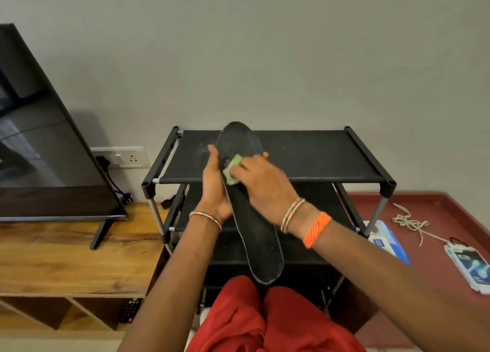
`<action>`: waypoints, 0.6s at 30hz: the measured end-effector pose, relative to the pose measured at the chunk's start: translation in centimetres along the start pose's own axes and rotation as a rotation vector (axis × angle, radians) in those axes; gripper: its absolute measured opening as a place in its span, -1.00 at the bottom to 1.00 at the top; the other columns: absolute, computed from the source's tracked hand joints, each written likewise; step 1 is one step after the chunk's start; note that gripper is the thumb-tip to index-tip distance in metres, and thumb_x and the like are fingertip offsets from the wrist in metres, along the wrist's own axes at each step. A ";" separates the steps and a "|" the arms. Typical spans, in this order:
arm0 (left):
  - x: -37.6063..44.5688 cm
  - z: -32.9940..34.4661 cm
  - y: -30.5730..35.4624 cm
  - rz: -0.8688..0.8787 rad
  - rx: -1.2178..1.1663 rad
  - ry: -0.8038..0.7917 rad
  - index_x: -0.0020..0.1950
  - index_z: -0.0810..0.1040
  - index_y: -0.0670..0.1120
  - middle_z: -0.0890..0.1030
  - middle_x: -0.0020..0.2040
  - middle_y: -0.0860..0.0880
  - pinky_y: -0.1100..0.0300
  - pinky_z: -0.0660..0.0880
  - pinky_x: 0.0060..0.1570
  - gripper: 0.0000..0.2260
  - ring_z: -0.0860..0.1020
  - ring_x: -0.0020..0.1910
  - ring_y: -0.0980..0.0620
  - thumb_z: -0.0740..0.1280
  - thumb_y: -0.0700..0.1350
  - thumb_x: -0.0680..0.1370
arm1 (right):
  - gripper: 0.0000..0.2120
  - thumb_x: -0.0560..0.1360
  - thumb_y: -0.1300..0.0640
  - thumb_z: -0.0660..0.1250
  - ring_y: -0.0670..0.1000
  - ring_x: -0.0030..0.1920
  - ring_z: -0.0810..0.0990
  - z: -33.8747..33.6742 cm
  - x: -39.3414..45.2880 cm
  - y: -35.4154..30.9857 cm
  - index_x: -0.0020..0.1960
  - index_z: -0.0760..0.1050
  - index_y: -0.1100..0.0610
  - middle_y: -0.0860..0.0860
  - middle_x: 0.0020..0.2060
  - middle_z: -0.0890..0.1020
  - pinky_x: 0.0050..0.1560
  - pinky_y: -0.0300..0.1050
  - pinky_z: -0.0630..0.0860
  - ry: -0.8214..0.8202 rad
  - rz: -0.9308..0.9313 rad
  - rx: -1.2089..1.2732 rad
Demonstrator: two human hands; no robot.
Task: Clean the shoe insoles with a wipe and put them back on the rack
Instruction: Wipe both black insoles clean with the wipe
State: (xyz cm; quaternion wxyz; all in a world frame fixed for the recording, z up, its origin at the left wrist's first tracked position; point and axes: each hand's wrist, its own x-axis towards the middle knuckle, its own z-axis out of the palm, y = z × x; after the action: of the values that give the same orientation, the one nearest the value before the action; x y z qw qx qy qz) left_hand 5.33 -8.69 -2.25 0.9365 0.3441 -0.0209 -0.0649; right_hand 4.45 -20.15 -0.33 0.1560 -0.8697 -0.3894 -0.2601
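A long black insole (pixel 258 243) is held lengthwise in front of me, toe end up over the black shoe rack (pixel 313 155). My left hand (pixel 213 185) grips its left edge near the middle, thumb up along the rim. My right hand (pixel 262 181) lies across the insole's upper half and holds a crumpled pale green wipe (pixel 232 168) against its surface. The insole's heel end hangs above my red-clad knees.
The rack's top shelf is bare fabric; lower shelves are dark. A TV (pixel 45 139) stands on a wooden cabinet (pixel 66 256) to the left. On the red surface to the right lie a white lace (pixel 411 223), a blue pack (pixel 387 243) and a wipes packet (pixel 469 268).
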 end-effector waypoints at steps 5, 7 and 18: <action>-1.3 0.8 -0.6 -0.025 0.043 0.009 0.22 0.54 -0.11 0.62 0.12 -0.19 -0.05 0.42 0.26 -0.50 0.57 0.16 -0.12 0.06 0.23 0.59 | -0.67 0.36 0.44 0.32 0.16 -0.04 0.50 -2.0 3.8 1.6 0.06 0.56 0.16 0.12 -0.02 0.58 -0.23 -0.06 0.49 0.057 0.060 -0.108; -1.1 0.2 0.1 -0.002 0.011 0.043 0.23 0.54 -0.13 0.61 0.12 -0.20 -0.05 0.43 0.24 -0.44 0.59 0.12 -0.13 0.02 0.27 0.59 | -0.70 0.37 0.44 0.31 0.16 -0.02 0.50 -1.6 2.9 1.2 0.02 0.58 0.17 0.12 -0.02 0.59 -0.19 -0.01 0.51 0.008 -0.009 -0.086; -0.3 -1.9 2.7 0.008 -0.147 -0.034 0.22 0.53 -0.21 0.61 0.13 -0.14 -0.22 0.47 0.14 -0.30 0.62 0.04 -0.09 -0.08 0.32 0.57 | -0.71 0.46 0.26 0.09 0.07 -0.04 0.54 0.5 -4.2 -1.0 -0.03 0.58 0.17 0.06 -0.06 0.62 -0.01 -0.01 0.52 -0.002 -0.144 0.092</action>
State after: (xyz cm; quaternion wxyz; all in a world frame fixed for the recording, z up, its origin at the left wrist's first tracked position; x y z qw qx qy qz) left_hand 5.43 -5.44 -1.94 0.9590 0.2729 -0.0334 -0.0681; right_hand 1.53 -21.76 -3.11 0.1764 -0.8315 -0.4628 -0.2517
